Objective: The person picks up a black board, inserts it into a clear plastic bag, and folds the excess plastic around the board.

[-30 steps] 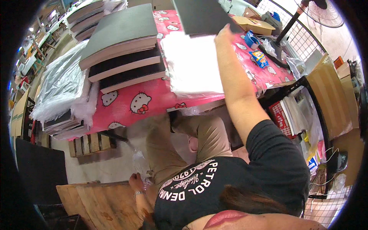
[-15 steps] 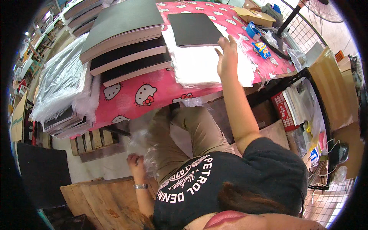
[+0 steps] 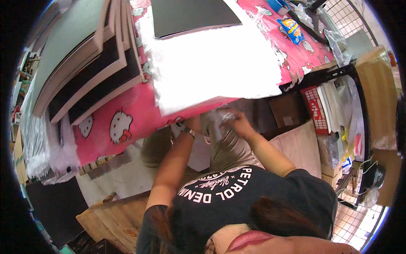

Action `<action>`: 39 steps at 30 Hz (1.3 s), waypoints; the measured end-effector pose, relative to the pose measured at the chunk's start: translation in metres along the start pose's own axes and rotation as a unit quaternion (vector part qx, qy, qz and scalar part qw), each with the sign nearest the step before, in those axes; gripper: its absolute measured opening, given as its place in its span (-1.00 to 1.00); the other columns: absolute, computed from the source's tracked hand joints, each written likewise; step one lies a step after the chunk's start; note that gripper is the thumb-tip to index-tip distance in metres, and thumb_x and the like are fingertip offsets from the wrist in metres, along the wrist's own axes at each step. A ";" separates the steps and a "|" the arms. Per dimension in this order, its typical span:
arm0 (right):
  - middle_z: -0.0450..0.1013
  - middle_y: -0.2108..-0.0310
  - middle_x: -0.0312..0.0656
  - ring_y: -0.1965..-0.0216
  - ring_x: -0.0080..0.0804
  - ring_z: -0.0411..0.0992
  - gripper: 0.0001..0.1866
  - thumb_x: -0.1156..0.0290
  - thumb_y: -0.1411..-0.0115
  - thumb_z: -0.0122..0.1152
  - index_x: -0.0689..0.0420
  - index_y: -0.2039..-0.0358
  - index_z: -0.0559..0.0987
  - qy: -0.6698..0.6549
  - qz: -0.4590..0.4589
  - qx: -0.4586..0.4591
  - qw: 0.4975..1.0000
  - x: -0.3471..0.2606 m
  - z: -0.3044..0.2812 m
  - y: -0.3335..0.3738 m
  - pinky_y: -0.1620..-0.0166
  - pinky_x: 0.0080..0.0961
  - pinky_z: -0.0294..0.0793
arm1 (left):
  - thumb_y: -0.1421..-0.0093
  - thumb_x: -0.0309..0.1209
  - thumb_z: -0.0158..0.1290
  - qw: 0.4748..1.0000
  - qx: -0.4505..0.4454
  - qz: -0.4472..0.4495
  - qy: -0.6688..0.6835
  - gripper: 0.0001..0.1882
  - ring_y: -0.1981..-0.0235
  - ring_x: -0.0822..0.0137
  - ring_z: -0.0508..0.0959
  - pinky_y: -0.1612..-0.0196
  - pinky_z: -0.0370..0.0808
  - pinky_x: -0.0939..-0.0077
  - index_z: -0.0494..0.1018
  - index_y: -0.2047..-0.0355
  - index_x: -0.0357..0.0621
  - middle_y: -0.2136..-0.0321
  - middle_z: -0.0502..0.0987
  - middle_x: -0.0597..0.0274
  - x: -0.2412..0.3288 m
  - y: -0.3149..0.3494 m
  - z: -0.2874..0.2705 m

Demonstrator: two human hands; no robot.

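The right hand [image 3: 242, 126] is bent at the fingers and grips a crumpled piece of clear plastic [image 3: 220, 118], low in front of the body and just below the near edge of the worktop [image 3: 103, 108]. The plastic lies to the left of the right hand's fingertips, between the two hands. The left hand [image 3: 193, 122] is beside it, its wrist circled by a metal watch [image 3: 187, 129]; its fingers are blurred and partly hidden, so whether they are open or closed on the plastic cannot be told.

Above both hands, a bright white sheet [image 3: 215, 70] is spread on the worktop's pink patterned cover, its detail lost in glare. A flat black book [image 3: 192, 17] rests on the sheet's far part. Up and left of the left hand stands a stack of thick dark-covered books [image 3: 95, 63]. A blue packet [image 3: 291, 30] lies up and right of the right hand, and a red basket [image 3: 315, 106] sits farther to that hand's right.
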State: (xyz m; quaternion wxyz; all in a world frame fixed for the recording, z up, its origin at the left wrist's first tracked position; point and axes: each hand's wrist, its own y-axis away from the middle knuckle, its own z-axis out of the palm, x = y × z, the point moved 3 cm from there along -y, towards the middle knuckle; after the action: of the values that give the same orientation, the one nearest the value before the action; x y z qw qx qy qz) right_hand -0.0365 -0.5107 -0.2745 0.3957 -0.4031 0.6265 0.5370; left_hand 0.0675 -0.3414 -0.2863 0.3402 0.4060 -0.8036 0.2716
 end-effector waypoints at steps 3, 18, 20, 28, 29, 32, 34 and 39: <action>0.40 0.11 -0.13 0.05 -0.31 0.40 -0.64 0.38 -0.20 0.00 0.14 -0.02 0.45 -0.054 -0.054 0.219 0.973 0.055 -0.067 -0.032 0.01 -0.37 0.39 | -0.17 -0.40 -0.04 0.993 -0.031 -0.020 -0.114 -0.59 0.00 0.07 0.42 0.03 0.37 0.21 0.36 -0.06 -0.13 0.02 0.41 -0.01 -0.029 -0.037 0.006; 0.38 0.08 -0.10 0.04 -0.30 0.38 -0.63 0.41 -0.20 0.00 0.19 -0.03 0.42 0.009 0.028 0.484 0.874 0.134 -0.187 -0.110 0.00 -0.38 0.38 | -0.17 -0.39 -0.04 0.951 -0.022 -0.201 -0.235 -0.61 0.04 0.08 0.45 0.05 0.38 0.22 0.38 -0.02 -0.16 0.06 0.44 -0.02 -0.085 0.078 -0.042; 0.37 0.08 -0.10 0.04 -0.30 0.38 -0.63 0.41 -0.20 0.01 0.20 -0.03 0.42 0.013 0.023 0.491 0.870 0.125 -0.203 -0.118 0.00 -0.38 0.37 | -0.17 -0.39 -0.04 0.947 -0.022 -0.216 -0.236 -0.62 0.04 0.08 0.45 0.05 0.39 0.22 0.38 -0.02 -0.17 0.07 0.44 -0.02 -0.085 0.093 -0.044; 0.36 0.06 -0.08 0.03 -0.29 0.36 -0.62 0.43 -0.20 0.01 0.23 -0.03 0.40 0.029 0.013 0.514 0.857 0.104 -0.251 -0.156 -0.01 -0.38 0.37 | -0.17 -0.38 -0.04 0.939 -0.022 -0.255 -0.231 -0.63 0.06 0.08 0.46 0.07 0.39 0.22 0.39 0.01 -0.18 0.09 0.45 -0.03 -0.087 0.122 -0.055; 0.36 0.06 -0.07 0.03 -0.29 0.36 -0.62 0.43 -0.20 0.01 0.23 -0.03 0.40 0.033 0.011 0.513 0.857 0.097 -0.256 -0.166 -0.01 -0.38 0.37 | -0.17 -0.38 -0.04 0.936 -0.020 -0.262 -0.234 -0.63 0.06 0.08 0.46 0.07 0.39 0.22 0.39 0.01 -0.19 0.09 0.46 -0.03 -0.085 0.128 -0.057; 0.35 0.05 -0.07 0.03 -0.28 0.36 -0.62 0.43 -0.20 0.01 0.24 -0.03 0.39 0.037 0.008 0.513 0.857 0.080 -0.273 -0.187 -0.01 -0.38 0.36 | -0.17 -0.38 -0.04 0.933 -0.016 -0.272 -0.233 -0.63 0.07 0.08 0.47 0.07 0.39 0.22 0.40 0.02 -0.19 0.10 0.46 -0.03 -0.084 0.136 -0.059; 0.35 0.05 -0.06 0.03 -0.28 0.36 -0.62 0.44 -0.20 0.01 0.25 -0.03 0.39 0.043 0.006 0.518 0.854 0.071 -0.283 -0.195 -0.01 -0.38 0.36 | -0.17 -0.38 -0.04 0.932 -0.018 -0.279 -0.230 -0.64 0.07 0.09 0.47 0.08 0.40 0.22 0.40 0.02 -0.20 0.11 0.47 -0.03 -0.086 0.140 -0.059; 0.34 0.04 -0.05 0.02 -0.28 0.35 -0.62 0.45 -0.20 0.02 0.27 -0.04 0.38 0.051 0.000 0.525 0.849 0.058 -0.296 -0.218 -0.02 -0.38 0.36 | -0.17 -0.37 -0.04 0.929 -0.020 -0.288 -0.231 -0.64 0.08 0.09 0.48 0.09 0.40 0.23 0.40 0.03 -0.21 0.12 0.47 -0.04 -0.095 0.144 -0.064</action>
State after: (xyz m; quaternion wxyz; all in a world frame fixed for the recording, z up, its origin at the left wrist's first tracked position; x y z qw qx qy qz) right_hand 0.1268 -0.8300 -0.3729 0.5157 -0.1616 0.8346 0.1065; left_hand 0.0094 -0.1767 -0.3424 0.2166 0.6644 -0.7140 0.0442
